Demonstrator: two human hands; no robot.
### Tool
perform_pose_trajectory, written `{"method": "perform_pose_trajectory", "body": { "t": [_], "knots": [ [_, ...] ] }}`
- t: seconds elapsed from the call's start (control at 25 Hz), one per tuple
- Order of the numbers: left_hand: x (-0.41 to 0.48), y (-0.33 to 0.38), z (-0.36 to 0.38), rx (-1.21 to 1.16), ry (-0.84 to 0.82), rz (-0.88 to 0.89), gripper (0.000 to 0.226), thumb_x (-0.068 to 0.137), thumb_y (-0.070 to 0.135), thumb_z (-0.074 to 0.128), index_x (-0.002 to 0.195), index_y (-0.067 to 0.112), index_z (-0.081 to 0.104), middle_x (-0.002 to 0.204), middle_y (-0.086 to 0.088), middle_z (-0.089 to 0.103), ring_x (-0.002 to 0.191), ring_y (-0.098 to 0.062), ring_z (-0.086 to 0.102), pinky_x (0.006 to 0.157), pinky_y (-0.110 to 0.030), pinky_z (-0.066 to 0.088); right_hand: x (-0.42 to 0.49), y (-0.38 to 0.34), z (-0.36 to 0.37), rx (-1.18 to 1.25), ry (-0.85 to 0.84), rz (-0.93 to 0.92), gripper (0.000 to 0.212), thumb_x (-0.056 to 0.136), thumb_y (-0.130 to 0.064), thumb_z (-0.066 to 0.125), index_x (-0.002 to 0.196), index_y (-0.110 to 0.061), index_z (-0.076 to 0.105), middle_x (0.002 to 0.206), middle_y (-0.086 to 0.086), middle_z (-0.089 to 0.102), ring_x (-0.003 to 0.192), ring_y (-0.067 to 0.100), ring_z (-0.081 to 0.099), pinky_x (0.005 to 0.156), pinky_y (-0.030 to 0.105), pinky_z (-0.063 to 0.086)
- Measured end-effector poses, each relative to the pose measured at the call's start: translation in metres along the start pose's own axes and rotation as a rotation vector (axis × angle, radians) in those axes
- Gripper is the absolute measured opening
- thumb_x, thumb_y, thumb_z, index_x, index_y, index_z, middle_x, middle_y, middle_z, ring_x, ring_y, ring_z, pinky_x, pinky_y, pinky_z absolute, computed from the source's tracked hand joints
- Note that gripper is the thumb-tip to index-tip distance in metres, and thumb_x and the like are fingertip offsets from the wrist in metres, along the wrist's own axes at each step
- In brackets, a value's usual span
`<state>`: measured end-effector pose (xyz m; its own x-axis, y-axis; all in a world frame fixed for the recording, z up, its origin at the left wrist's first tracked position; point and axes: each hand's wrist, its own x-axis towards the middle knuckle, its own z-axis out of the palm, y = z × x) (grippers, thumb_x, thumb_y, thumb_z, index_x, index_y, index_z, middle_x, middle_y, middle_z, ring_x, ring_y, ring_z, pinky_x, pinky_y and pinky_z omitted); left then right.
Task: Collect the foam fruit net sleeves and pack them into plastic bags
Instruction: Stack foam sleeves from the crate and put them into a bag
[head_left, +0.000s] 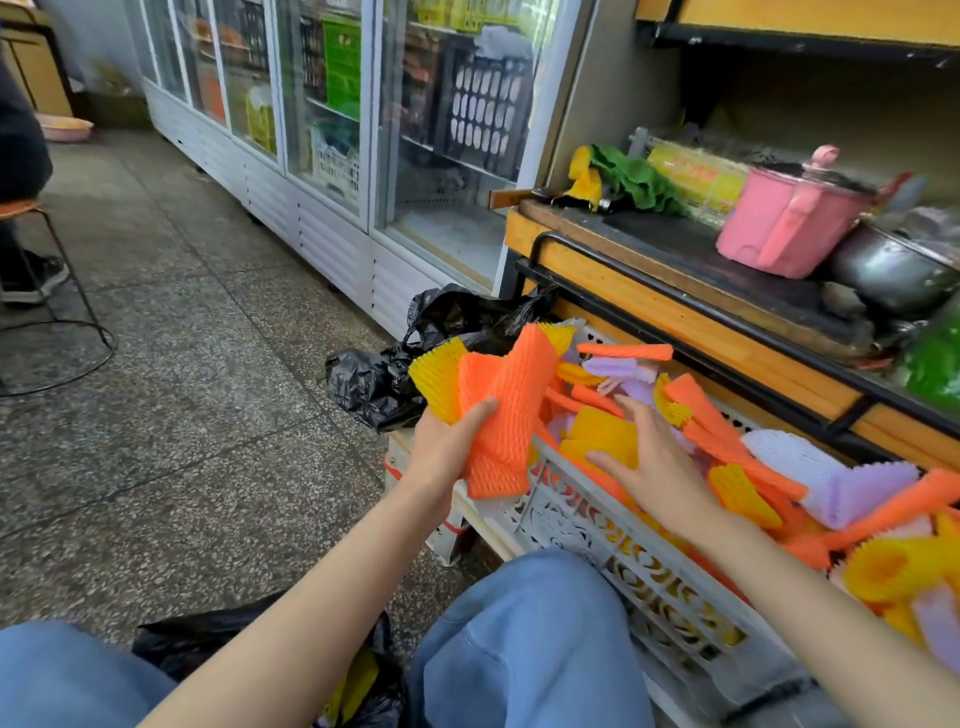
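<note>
A white plastic crate (613, 545) in front of my knees is heaped with orange, yellow and lilac foam net sleeves (769, 467). My left hand (447, 441) grips a bunch of orange and yellow sleeves (506, 410) just above the crate's left end. My right hand (660, 462) lies with spread fingers on the yellow sleeves inside the crate. A black plastic bag (358, 686) stands on the floor between my legs, with yellow foam showing inside it.
More black bags (384, 379) lie on the floor behind the crate. To the right is a wooden counter (675, 306) with a pink pot (784, 223) and a metal pot. Glass-door fridges (332, 130) line the back. A person sits on a stool (31, 218) at far left.
</note>
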<state>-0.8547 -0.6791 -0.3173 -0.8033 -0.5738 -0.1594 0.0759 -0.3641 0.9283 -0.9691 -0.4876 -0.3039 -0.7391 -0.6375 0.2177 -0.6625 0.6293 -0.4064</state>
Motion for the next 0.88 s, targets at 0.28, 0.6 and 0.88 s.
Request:
{"method": "perform_pose_trajectory", "body": {
  "t": [0.28, 0.6, 0.88],
  "knots": [
    [-0.007, -0.018, -0.009, 0.039, 0.004, -0.057, 0.032, 0.087, 0.028, 0.065, 0.115, 0.018, 0.053, 0.107, -0.006, 0.067, 0.095, -0.024, 0.066, 0.083, -0.044, 0.054, 0.017, 0.049, 0.020, -0.155, -0.139, 0.208, 0.065, 0.083, -0.037, 0.069, 0.137, -0.012, 0.044, 0.140, 0.008, 0.047, 0.126, 0.023, 0.046, 0.101, 0.036, 0.041],
    [-0.005, -0.042, -0.017, 0.030, 0.108, -0.078, 0.041, 0.087, 0.028, 0.066, 0.121, 0.011, 0.053, 0.110, -0.010, 0.066, 0.098, -0.026, 0.065, 0.083, -0.044, 0.053, 0.015, 0.012, -0.027, -0.127, 0.236, 0.121, 0.044, 0.085, -0.021, 0.068, 0.125, -0.008, 0.056, 0.107, 0.002, 0.047, 0.089, 0.015, 0.050, 0.080, 0.026, 0.040],
    [-0.020, -0.055, -0.023, 0.054, 0.270, 0.104, 0.053, 0.085, 0.025, 0.068, 0.127, 0.012, 0.040, 0.115, -0.003, 0.058, 0.103, -0.016, 0.059, 0.092, -0.036, 0.047, -0.005, -0.071, 0.035, 0.034, 0.169, -0.205, 0.025, 0.086, -0.018, 0.066, 0.108, -0.010, 0.055, 0.111, 0.001, 0.061, 0.094, 0.017, 0.058, 0.075, 0.018, 0.037]
  ]
}}
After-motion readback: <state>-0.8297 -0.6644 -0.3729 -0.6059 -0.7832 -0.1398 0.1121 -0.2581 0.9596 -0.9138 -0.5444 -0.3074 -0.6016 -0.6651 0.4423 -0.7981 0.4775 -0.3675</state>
